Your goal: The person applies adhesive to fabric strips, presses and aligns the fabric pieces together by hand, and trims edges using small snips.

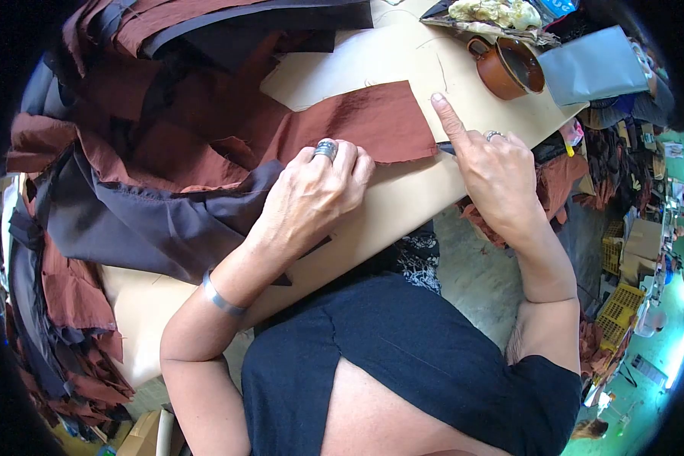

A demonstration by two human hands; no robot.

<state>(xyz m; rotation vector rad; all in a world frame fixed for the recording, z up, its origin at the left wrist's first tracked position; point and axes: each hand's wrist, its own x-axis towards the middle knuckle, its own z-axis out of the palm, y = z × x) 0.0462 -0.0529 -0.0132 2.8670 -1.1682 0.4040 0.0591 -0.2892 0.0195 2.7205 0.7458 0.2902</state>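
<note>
We had our left hand (pixel 317 182), fingers curled, on the near edge of the flat rust-brown woven cloth (pixel 376 121), though we could not tell whether it was pinching the fabric, and that cloth lay across the smooth tan table (pixel 406 190). Our right hand (pixel 498 171) had its index finger extended just beside the cloth's right end, the other fingers bent, their grip hidden from us. We saw crumpled dark purplish-grey fabric (pixel 159 220) near our left hand and a glossy brown round mug (pixel 498 72) beyond our right.
</note>
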